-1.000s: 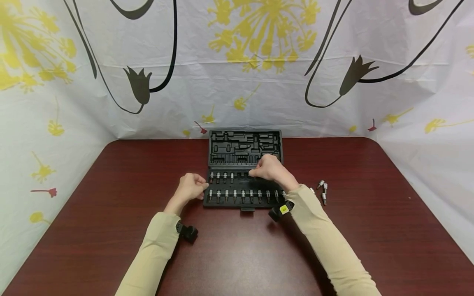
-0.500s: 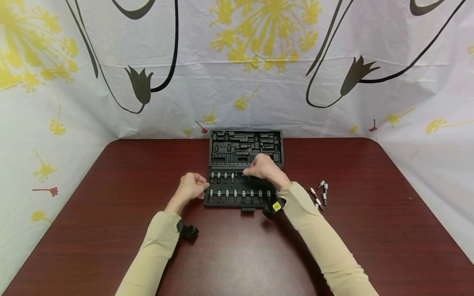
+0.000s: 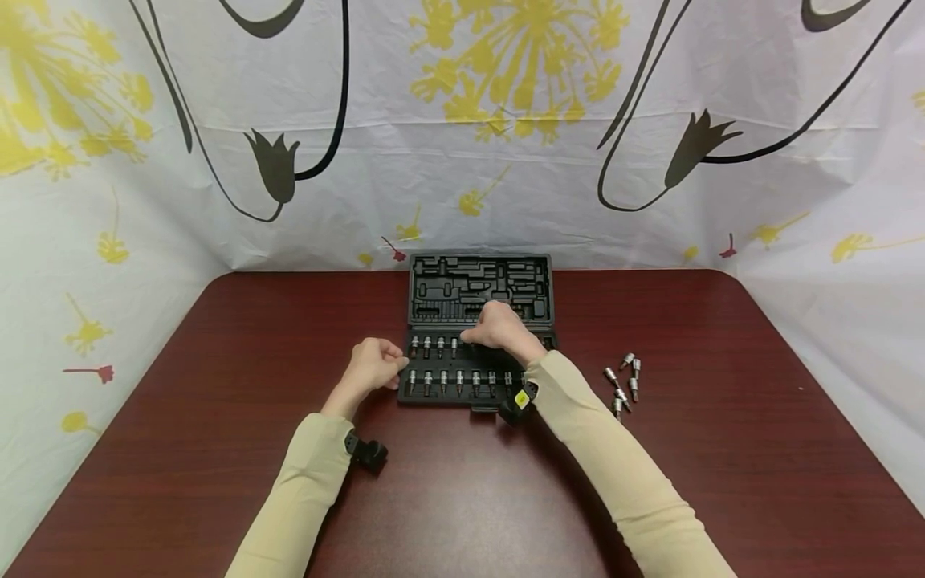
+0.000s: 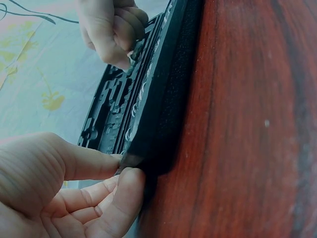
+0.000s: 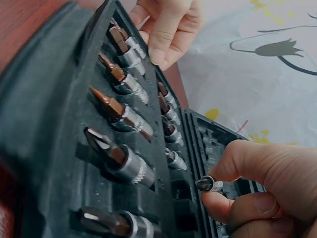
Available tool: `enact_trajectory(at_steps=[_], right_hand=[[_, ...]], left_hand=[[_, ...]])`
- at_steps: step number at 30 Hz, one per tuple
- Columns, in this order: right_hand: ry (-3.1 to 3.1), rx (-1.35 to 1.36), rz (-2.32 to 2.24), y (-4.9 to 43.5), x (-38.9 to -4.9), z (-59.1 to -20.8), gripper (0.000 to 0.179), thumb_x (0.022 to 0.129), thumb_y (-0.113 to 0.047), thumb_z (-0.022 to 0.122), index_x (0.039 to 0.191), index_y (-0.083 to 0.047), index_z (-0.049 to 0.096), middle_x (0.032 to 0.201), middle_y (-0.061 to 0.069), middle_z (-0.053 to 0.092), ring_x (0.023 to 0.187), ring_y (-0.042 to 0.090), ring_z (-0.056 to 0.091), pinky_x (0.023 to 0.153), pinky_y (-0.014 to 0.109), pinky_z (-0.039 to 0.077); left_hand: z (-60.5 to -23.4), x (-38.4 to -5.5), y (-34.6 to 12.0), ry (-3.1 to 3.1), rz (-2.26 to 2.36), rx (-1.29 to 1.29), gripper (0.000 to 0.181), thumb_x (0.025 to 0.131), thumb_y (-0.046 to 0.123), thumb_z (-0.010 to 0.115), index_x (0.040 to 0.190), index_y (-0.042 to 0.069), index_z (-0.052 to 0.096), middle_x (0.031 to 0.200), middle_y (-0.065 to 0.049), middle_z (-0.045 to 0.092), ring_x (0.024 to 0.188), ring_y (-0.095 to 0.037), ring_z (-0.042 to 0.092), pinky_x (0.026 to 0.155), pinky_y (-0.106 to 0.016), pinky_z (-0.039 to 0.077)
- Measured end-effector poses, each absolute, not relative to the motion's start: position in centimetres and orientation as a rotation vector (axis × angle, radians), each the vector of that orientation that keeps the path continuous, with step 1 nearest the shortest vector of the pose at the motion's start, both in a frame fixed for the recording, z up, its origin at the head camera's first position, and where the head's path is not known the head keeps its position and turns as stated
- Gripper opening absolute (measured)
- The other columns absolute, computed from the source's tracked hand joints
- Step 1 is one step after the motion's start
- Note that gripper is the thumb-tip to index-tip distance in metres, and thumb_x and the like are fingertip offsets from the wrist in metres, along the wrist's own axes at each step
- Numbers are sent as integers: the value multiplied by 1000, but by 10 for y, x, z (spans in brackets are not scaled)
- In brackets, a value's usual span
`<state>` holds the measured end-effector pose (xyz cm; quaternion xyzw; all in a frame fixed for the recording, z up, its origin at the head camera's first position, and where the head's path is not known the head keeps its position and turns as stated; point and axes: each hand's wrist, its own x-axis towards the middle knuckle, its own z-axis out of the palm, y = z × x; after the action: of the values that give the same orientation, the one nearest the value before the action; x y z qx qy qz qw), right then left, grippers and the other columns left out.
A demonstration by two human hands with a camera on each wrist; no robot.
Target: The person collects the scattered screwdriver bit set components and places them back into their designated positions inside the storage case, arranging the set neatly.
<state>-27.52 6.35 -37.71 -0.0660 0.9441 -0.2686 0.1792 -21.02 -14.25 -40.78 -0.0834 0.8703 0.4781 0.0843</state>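
Observation:
A black plastic case (image 3: 433, 363) lies open on the table, its lid (image 3: 480, 281) raised at the back. My left hand (image 3: 371, 365) pinches the case's left edge between thumb and fingers, as the left wrist view also shows. Over the back row, my right hand (image 3: 499, 327) pinches a bit socket (image 5: 209, 184) between thumb and index finger, its cross-shaped tip showing in the right wrist view. That bit socket is held above the vacant slots (image 5: 182, 191) beside the seated back-row bit sockets (image 5: 174, 159). Several more bit sockets (image 5: 130, 164) fill the front row.
Several loose bit sockets (image 3: 633, 389) lie on the dark red table (image 3: 462, 498) to the right of the case. A white patterned sheet (image 3: 462, 177) hangs behind the table and along its sides. The case's latch (image 3: 483, 409) sticks out at the front.
My right hand has moved left along the back row, toward the seated bit sockets. More of the loose bit sockets show as the forearm shifts. The left hand stays on the case edge.

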Motion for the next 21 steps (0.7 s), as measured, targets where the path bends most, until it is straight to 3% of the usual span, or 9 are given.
enact_trajectory(at_steps=[15, 21], right_hand=[[2669, -127, -639, 51, -278, -381, 50, 84, -28, 70, 48, -15, 38, 43, -4, 24, 39, 10, 20, 40, 24, 26], [2648, -131, -581, 50, -279, -378, 35, 85, -24, 68, 56, -12, 51, 47, -3, 32, 43, 12, 27, 43, 27, 31]], left_hand=[[-409, -210, -143, 2605, 1430, -229, 11, 85, 3, 65, 90, -7, 64, 74, -13, 66, 46, -11, 58, 48, -28, 56], [-409, -210, -143, 2597, 1429, -244, 11, 86, 3, 65, 91, -7, 63, 75, -14, 67, 47, -12, 59, 49, -28, 56]])
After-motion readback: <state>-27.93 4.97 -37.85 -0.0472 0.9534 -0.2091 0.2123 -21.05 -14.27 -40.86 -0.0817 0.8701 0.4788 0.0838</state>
